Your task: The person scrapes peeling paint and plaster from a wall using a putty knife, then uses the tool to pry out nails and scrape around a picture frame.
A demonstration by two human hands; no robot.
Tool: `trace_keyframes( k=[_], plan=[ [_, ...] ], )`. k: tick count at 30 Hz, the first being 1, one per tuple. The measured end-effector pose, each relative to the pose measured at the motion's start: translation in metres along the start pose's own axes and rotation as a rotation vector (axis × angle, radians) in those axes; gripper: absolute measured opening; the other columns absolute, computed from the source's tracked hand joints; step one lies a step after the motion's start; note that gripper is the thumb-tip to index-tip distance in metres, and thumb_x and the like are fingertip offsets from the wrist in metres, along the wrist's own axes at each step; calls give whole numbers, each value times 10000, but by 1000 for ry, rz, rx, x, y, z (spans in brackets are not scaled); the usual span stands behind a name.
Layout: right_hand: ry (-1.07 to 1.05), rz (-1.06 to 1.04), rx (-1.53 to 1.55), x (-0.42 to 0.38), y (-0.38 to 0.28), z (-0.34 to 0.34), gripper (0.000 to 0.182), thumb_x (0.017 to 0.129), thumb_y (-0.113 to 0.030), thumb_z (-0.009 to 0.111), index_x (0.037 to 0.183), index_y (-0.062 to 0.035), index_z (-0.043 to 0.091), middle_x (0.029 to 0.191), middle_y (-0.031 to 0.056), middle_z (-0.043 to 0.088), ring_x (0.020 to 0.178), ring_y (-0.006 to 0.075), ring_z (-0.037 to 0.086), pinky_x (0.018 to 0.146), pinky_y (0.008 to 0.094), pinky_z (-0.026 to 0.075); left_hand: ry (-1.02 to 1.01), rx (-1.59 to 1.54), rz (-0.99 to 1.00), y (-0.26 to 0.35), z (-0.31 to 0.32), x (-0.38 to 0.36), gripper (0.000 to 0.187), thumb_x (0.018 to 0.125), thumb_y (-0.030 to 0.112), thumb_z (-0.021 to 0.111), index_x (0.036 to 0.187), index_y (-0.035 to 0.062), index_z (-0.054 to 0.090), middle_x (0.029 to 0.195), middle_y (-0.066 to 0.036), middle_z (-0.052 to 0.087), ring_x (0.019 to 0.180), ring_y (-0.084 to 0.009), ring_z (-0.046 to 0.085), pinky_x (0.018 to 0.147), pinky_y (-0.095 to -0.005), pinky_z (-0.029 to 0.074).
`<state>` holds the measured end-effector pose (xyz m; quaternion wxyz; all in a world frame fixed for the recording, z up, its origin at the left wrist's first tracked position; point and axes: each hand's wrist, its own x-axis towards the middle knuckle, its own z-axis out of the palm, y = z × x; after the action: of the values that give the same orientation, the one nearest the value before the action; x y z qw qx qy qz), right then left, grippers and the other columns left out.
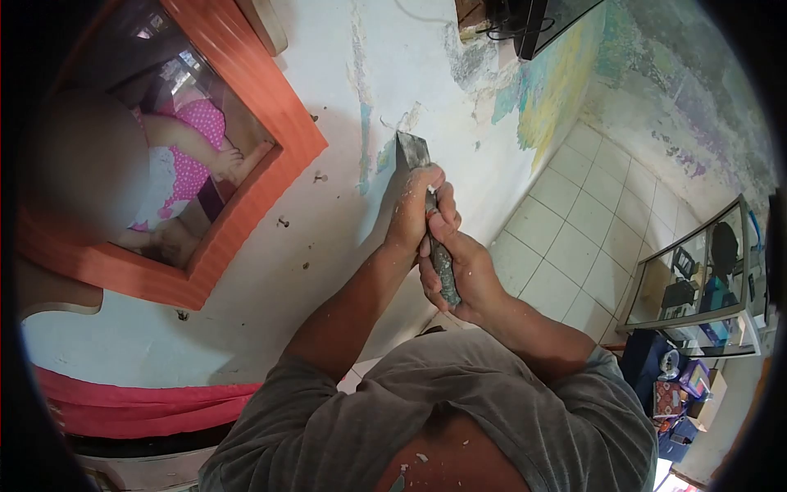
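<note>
A paint scraper (pixel 412 151) with a flat metal blade and a worn handle is held in both hands. Its blade tip meets the white wall (pixel 328 74) beside a patch of peeling paint. My left hand (pixel 414 209) is closed around the upper part, close to the blade. Lower down, my right hand (pixel 464 266) wraps the handle, with its thumb pointing up toward the blade. The handle's end shows between the fingers and palm of that hand. Small pale flakes lie on my skin and shirt.
An orange-framed picture (pixel 254 197) hangs at left, with several wall plugs beside it. Red cloth (pixel 147 400) lies below. A black device (pixel 541 29) with cables is at the top. Right are a tiled floor (pixel 566 230), a glass case (pixel 697 279) and boxes (pixel 693 377).
</note>
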<state>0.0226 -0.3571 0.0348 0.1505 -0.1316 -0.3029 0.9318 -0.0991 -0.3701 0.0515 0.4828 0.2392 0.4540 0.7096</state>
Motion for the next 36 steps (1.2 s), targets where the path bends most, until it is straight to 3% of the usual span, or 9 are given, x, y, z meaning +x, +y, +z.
trace_keyframes(
  k=[2,6,8,21,26,33,36],
  plan=[
    [-3,17,-32,-2,2,-1,466,1017,-505,486,883,-64,551,549,80,533,317,190,425,298,292,323,-81,-6,-30,-4,-12,5,332,917,413,546,794,121,446,559,-54,481,465,-158,447,435,-296,378],
    [-6,-36,7,-8,16,6,463,1018,-512,481,881,-76,555,540,77,525,320,193,425,303,295,317,-59,15,32,4,-2,-7,341,913,421,543,786,117,455,561,-50,485,484,-157,460,454,-295,392],
    [-8,-50,24,-2,15,4,461,1019,-515,478,884,-81,556,536,76,524,322,195,426,305,296,313,-6,14,-29,9,-1,-2,249,917,350,552,850,128,462,551,-21,455,474,-146,442,533,-308,421],
    [-20,-97,26,17,-15,7,463,1019,-519,474,887,-81,543,538,79,528,330,200,440,314,296,341,-59,106,-18,20,6,28,239,933,338,531,845,122,475,554,-30,471,468,-159,464,504,-325,430],
    [-16,-55,-44,-10,10,-5,466,1019,-515,477,904,-69,546,541,81,529,327,192,422,316,295,333,-147,-28,19,-10,-3,0,307,928,390,524,796,125,441,571,-51,495,479,-166,478,469,-299,412],
    [-2,-46,8,6,5,-4,463,1034,-495,446,911,-61,551,533,88,506,329,203,434,328,294,367,-55,54,5,0,-2,9,305,934,398,512,821,125,436,577,-53,486,488,-159,470,456,-292,397],
    [-25,-56,31,-3,11,-1,462,1036,-488,443,897,-61,552,534,90,510,329,203,436,328,297,369,-120,37,8,-2,-2,0,298,927,392,517,828,122,439,581,-51,483,496,-158,461,474,-291,399]
  ],
)
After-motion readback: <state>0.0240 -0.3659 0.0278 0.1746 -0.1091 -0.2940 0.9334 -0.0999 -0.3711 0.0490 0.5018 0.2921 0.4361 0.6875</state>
